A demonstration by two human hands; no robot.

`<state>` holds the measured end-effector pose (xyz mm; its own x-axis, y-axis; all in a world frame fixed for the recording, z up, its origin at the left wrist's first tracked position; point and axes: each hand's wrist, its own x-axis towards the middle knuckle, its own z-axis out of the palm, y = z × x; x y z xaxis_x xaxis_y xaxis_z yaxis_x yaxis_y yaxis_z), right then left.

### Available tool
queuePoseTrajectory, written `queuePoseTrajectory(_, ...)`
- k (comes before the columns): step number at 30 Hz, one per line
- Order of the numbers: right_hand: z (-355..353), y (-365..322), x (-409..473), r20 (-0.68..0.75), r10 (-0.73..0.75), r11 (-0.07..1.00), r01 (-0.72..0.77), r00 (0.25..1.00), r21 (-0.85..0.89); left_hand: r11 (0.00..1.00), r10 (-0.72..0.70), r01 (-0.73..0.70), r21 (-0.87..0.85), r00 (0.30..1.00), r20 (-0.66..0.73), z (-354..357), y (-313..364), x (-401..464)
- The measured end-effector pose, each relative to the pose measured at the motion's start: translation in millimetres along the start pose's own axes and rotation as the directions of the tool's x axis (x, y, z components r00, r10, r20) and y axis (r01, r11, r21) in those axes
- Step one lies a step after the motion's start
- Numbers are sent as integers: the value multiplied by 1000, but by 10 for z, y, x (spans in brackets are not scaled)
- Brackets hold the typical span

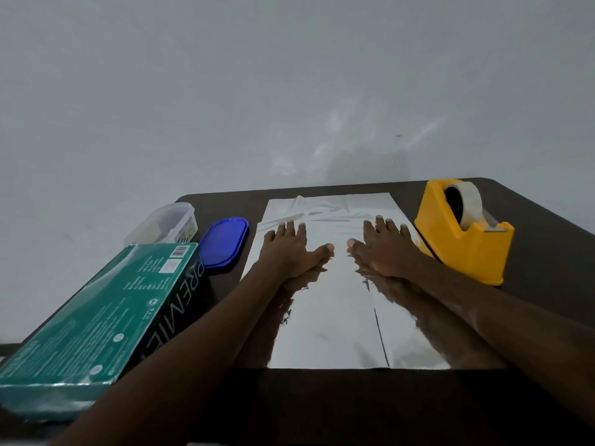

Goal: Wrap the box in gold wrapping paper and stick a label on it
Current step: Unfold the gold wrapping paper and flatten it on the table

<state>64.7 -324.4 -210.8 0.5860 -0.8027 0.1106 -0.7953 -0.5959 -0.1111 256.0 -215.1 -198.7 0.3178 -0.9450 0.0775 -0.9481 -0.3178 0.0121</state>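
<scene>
A shiny sheet of wrapping paper (335, 317) lies flat in the middle of the dark table, its upper side looking silver and mirror-like. My left hand (289, 249) presses flat on the sheet's far left part, fingers straight and spread. My right hand (383, 246) presses flat on its far right part, thumb pointing toward the left thumb. The long teal and black box (96, 320) lies to the left of the sheet, partly over the table's left edge. No label can be made out.
A yellow tape dispenser (463, 233) with a clear tape roll stands right of the sheet. A blue lid (223, 241) and a clear plastic container (164, 225) sit at the far left. The dark table (322, 403) ends at a pale wall behind.
</scene>
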Motion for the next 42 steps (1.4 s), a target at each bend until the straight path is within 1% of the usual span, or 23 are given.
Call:
queuePoseTrajectory(4, 9, -12, 67, 12, 31, 999, -31, 999, 10, 1000, 0, 0, 2, 1000, 9, 5, -18, 44)
queuePoseTrajectory(8, 22, -5, 64, -14, 11, 1000, -11, 1000, -8, 1000, -8, 8, 3, 1000, 0, 19, -29, 69)
queuePoseTrajectory(15, -6, -9, -34, 3, 10, 1000, -10, 1000, -1, 1000, 1, -1, -7, 1000, 14, 12, -7, -15)
queuePoseTrajectory(20, -87, -41, -41, 50, 34, 999, -36, 998, 31, 998, -17, 21, -61, 998, 56, -50, -2, -24)
queuePoseTrajectory(22, -194, -67, -65, 21, 16, 1000, -16, 1000, 24, 995, -24, 24, -94, 1000, 3, -137, 21, -30)
queuePoseTrajectory(25, -369, -154, -200, -71, -53, 999, 52, 996, -8, 991, -42, 23, -132, 988, -146, -298, 29, 102)
queuePoseTrajectory(28, -451, -292, -464, -57, -113, 993, 112, 992, -33, 977, -39, -6, -213, 978, -206, -443, 2, 328)
queuePoseTrajectory(29, -445, -331, -566, -45, -135, 990, 133, 990, -42, 977, -27, -19, -213, 978, -209, -465, -3, 403)
queuePoseTrajectory(31, -422, -377, -761, -9, -182, 983, 182, 983, -28, 987, 9, -37, -156, 984, -178, -457, 16, 554)
queuePoseTrajectory(32, -399, -386, -839, 6, -200, 980, 201, 980, -12, 990, 14, -31, -134, 991, -130, -419, 26, 625)
queuePoseTrajectory(34, -365, -395, -952, 23, -221, 975, 221, 975, 1, 991, -34, 38, -131, 999, 30, -310, 49, 725)
queuePoseTrajectory(35, -344, -389, -985, 32, -225, 974, 225, 974, 4, 992, -52, 61, -113, 995, 83, -250, 51, 764)
queuePoseTrajectory(36, -304, -371, -1001, 45, -222, 975, 222, 974, 18, 994, -53, 62, -85, 993, 107, -190, 45, 799)
queuePoseTrajectory(38, -224, -326, -1020, 74, -217, 976, 214, 973, 46, 998, -45, 50, -46, 994, 99, -136, 36, 844)
queuePoseTrajectory(42, -142, -272, -1011, 76, -203, 977, 197, 976, 75, 999, -29, 32, -36, 996, 89, -159, 31, 915)
